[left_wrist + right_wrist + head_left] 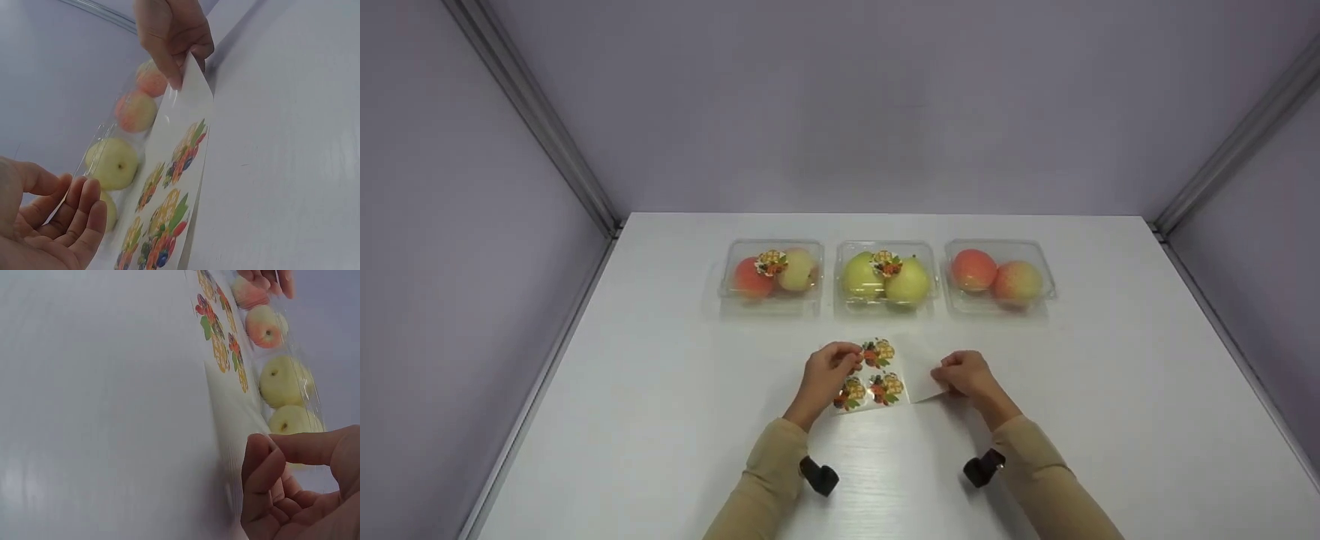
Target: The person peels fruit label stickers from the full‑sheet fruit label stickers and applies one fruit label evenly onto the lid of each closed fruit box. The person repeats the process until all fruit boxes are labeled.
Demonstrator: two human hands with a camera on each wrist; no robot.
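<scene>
Clear containers: three, namely left container (776,304), middle container (855,303), right container (971,301). Fruits: six, two per container. Colour tally: one red fruit (751,279) and one pale fruit (797,270) at left; two yellow-green fruits (862,276) (908,283) at middle; two red-and-yellow fruits (973,270) (1018,283) at right. Sheet (919,369): one. Fruit-picture stickers: six; four on the sheet (886,388), one on the left container (772,263), one on the middle container (886,264). Cross-check: left and right wrist views each give four on the sheet. Hands: two, one left hand (826,375), one right hand (969,376). Tan sleeves (769,469) (1054,480): two. Black wrist devices (820,478) (982,469): two. Surface (645,375): one. Wall panels (870,112) (450,225) (1267,240): three. Grey corner posts (536,114) (1243,142): two.
</scene>
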